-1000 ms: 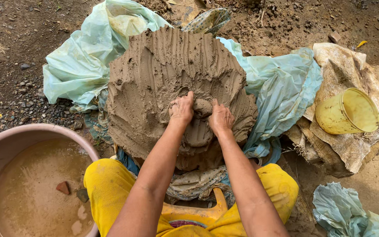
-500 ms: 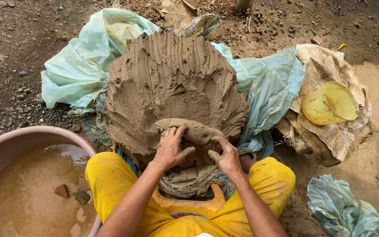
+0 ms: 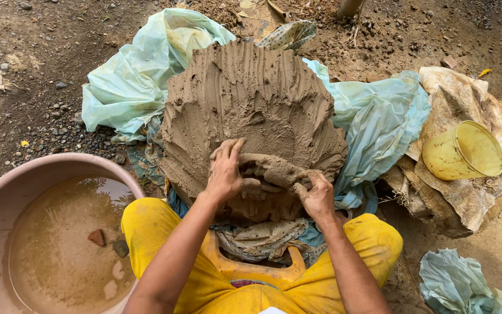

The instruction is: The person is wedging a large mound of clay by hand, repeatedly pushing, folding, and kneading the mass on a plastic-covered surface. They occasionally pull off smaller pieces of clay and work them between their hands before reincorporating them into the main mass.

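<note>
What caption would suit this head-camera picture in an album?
Both hands, left hand and right hand, dig into a ridged clay mound beside a basin of muddy water.

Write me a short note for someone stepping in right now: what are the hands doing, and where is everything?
Left hand: pressed on the clay mound, fingers curled over a pulled-up roll of clay.
Right hand: gripping the roll's other end.
Mound sits on pale green plastic sheeting. Basin of muddy water at left, yellow cup lying on sacking at right.
Done: a roll is gathered at the near edge. Left: the rest of the mound is unworked.
</note>
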